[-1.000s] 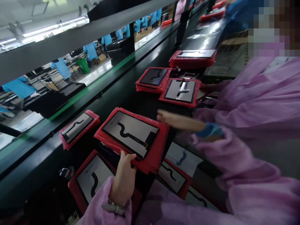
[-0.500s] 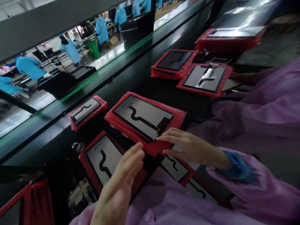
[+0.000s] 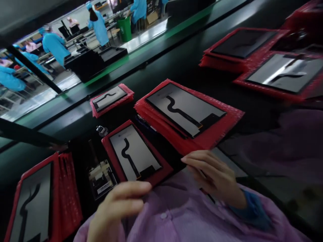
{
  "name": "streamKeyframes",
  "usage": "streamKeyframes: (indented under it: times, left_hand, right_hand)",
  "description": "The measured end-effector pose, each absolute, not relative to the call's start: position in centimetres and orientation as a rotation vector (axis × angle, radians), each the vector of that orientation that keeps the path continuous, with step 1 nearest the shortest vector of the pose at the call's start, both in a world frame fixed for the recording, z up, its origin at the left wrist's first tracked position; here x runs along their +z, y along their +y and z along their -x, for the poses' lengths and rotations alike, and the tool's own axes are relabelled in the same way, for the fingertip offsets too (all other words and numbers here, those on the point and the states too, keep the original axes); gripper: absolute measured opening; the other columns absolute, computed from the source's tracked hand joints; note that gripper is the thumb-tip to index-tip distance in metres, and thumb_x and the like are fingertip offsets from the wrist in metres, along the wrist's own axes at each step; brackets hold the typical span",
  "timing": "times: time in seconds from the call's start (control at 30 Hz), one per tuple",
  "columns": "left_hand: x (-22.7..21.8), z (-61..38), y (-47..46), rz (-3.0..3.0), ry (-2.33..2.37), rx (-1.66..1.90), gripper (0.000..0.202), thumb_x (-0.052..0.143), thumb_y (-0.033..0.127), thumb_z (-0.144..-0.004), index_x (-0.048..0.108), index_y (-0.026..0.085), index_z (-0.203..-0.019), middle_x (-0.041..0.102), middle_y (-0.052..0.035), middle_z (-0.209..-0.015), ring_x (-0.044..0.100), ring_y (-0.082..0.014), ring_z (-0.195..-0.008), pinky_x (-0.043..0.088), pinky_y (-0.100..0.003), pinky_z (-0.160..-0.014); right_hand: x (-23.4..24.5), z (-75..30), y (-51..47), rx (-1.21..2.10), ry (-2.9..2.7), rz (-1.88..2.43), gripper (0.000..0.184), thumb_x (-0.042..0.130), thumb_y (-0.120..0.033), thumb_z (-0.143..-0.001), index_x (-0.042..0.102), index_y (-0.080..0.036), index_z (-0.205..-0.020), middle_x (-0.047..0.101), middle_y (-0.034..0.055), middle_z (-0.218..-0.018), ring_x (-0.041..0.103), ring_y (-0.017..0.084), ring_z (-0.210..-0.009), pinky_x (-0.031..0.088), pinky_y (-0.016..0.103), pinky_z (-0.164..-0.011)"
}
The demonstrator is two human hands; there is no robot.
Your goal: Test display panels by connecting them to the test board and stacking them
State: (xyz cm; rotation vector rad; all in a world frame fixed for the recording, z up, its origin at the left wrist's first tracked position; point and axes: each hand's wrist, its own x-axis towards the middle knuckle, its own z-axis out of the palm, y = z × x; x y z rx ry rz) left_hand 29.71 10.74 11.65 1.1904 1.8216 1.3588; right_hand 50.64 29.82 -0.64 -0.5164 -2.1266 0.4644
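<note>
My left hand (image 3: pixel 117 205) is raised with its fingers apart and nothing in it, just below a screen panel (image 3: pixel 135 151) with a black ribbon cable on red bubble wrap. My right hand (image 3: pixel 214 174) is held out, fingers stretched and slightly bent, beside the near edge of a larger stack of red bubble-wrap sheets (image 3: pixel 222 134). On that stack lies another screen panel (image 3: pixel 184 107), face bare, with a curved black ribbon cable. Whether the right fingertips touch the red wrap I cannot tell. Part of another panel shows beneath that hand.
A smaller wrapped panel stack (image 3: pixel 112 97) lies at the back. At the left are a panel on red wrap (image 3: pixel 32 201) and a device with exposed parts (image 3: pixel 102 178). Further stacks (image 3: pixel 242 43) stand at the right. A metal object (image 3: pixel 102 131) lies near the middle panel. Workers in blue (image 3: pixel 54 45) are beyond the bench.
The view has swung left, bringing the left-hand stack further into sight. My right hand has drawn back from the panel's corner toward my body, and my left hand has dropped lower.
</note>
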Motion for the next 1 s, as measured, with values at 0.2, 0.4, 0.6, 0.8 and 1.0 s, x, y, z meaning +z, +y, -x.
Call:
streamKeyframes:
  times: [0.2, 0.4, 0.6, 0.8, 1.0]
  left_hand:
    - [1.9, -27.2, 10.8, -1.202, 2.370, 0.854, 0.036, 0.058, 0.035, -0.099, 0.066, 0.026, -0.134, 0.062, -0.0120, -0.146, 0.057, -0.0311, -0.140, 0.047, -0.056, -0.119]
    - [-2.9, -28.7, 9.6, -1.335, 2.504, 0.691, 0.049, 0.054, 0.030, -0.102, 0.049, 0.026, -0.150, 0.054, -0.0143, -0.153, 0.050, -0.0323, -0.147, 0.045, -0.059, -0.121]
    - [-2.9, -29.1, 9.9, -1.346, 2.515, 0.680, 0.052, 0.053, 0.030, -0.103, 0.043, 0.024, -0.154, 0.052, -0.0161, -0.155, 0.047, -0.0309, -0.150, 0.042, -0.056, -0.124]
    - [-2.0, -30.4, 9.8, -1.162, 2.472, 0.739, 0.051, 0.056, 0.023, -0.100, 0.049, 0.022, -0.150, 0.052, -0.0159, -0.158, 0.046, -0.0294, -0.152, 0.041, -0.052, -0.125]
    - [2.2, -23.0, 11.8, -1.153, 2.572, 0.994, 0.025, 0.055, 0.031, -0.100, 0.069, 0.024, -0.120, 0.074, -0.0086, -0.126, 0.068, -0.0263, -0.123, 0.050, -0.044, -0.114]
  right_hand:
    - [-5.4, -46.6, 28.1, 0.592, -2.607, 0.527, 0.069, 0.062, -0.056, -0.098, 0.047, -0.018, -0.153, 0.055, 0.0176, -0.151, 0.056, 0.037, -0.139, 0.061, 0.053, -0.104]
    - [-3.0, -43.8, 31.1, 0.684, -2.537, 0.775, 0.057, 0.046, -0.049, -0.106, 0.047, -0.017, -0.153, 0.059, 0.0153, -0.146, 0.059, 0.031, -0.136, 0.057, 0.048, -0.109]
    - [-0.4, -36.5, 35.2, 0.541, -2.897, 0.820, 0.047, 0.049, -0.031, -0.101, 0.054, -0.007, -0.141, 0.064, 0.0227, -0.130, 0.060, 0.036, -0.119, 0.053, 0.048, -0.097]
    - [-0.4, -30.7, 34.6, 0.481, -2.932, 0.596, 0.040, 0.040, -0.036, -0.106, 0.060, -0.010, -0.128, 0.065, 0.0212, -0.120, 0.056, 0.033, -0.112, 0.048, 0.043, -0.091]
    - [-1.9, -30.4, 32.9, 0.504, -2.950, 0.469, 0.047, 0.050, -0.036, -0.102, 0.060, -0.007, -0.138, 0.061, 0.0207, -0.136, 0.055, 0.037, -0.126, 0.049, 0.050, -0.105]
